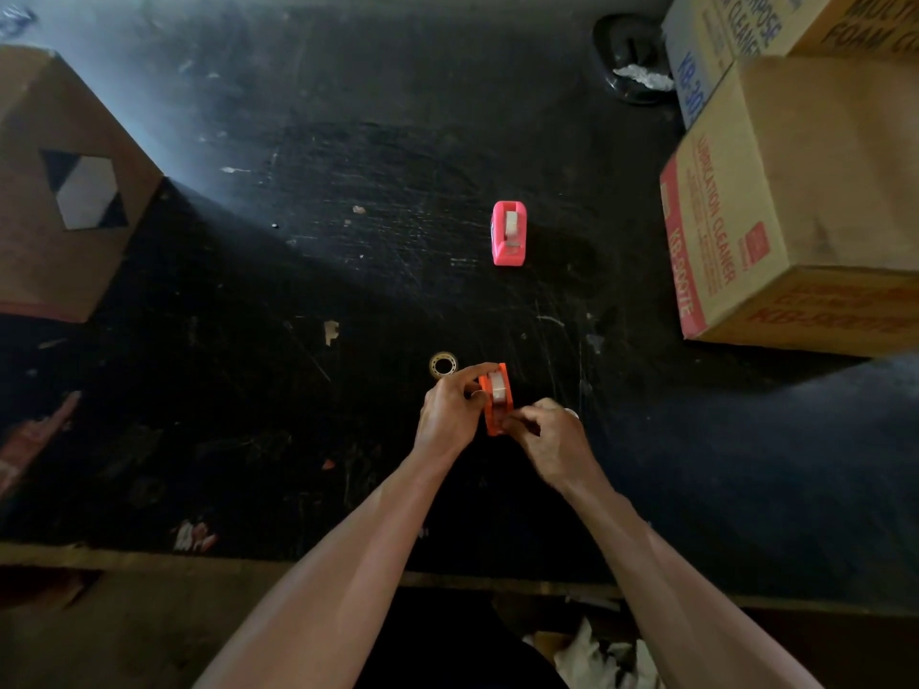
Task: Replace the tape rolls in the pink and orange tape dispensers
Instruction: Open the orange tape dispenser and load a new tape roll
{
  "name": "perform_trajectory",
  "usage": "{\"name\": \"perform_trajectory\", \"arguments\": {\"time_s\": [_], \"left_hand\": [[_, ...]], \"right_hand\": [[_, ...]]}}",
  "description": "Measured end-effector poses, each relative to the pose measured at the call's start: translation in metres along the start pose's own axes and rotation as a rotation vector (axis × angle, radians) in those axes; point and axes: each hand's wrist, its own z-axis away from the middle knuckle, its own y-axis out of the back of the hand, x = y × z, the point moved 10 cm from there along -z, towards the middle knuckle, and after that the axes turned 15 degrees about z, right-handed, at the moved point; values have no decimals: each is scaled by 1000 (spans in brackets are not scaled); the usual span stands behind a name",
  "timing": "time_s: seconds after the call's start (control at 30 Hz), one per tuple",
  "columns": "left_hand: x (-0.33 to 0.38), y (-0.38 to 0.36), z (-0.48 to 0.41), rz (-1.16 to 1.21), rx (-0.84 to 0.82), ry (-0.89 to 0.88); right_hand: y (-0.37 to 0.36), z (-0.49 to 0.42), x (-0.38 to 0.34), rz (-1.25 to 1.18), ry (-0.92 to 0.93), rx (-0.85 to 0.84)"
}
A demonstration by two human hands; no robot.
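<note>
Two bare forearms reach out over a scuffed black worktop, meeting at a small orange plastic tape dispenser (495, 397) that sits on the near middle of the surface. The left hand (450, 412) curls around the dispenser's left side, thumb and fingers clasped on its body near the whitish tape roll (496, 385) seated in the top. The right hand (547, 442) comes in from the near right with its fingertips (514, 421) drawn together in a pinch at the dispenser's near end; whether they hold the tape end or the plastic itself cannot be told. Both wrists are bent slightly inward, the elbows low toward the table's front edge.

Just beyond the left hand, a small translucent yellowish ring of tape (442, 365) lies flat on the worktop, close to the orange dispenser but apart from it. Farther back and well clear of the hands stands a pink plastic tape dispenser (508, 233), upright, with a pale roll showing in its slot.

The black worktop (298, 290) is scratched and flecked with paper scraps and paint marks. A brown cardboard box with a hexagonal cut-out (64, 186) sits at the left edge. Stacked brown cartons with red and blue cleaner lettering (805, 191) crowd the right side, and a dark glossy object with a crumpled white scrap (634, 59) rests behind them near the far right. Pale light falls across the far left of the table
</note>
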Motion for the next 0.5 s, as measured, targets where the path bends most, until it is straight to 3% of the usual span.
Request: {"name": "perform_trajectory", "arguments": {"time_s": [0.5], "left_hand": [[-3, -4, -1, 48, -9, 19]], "right_hand": [[-6, -14, 0, -6, -10, -242]]}}
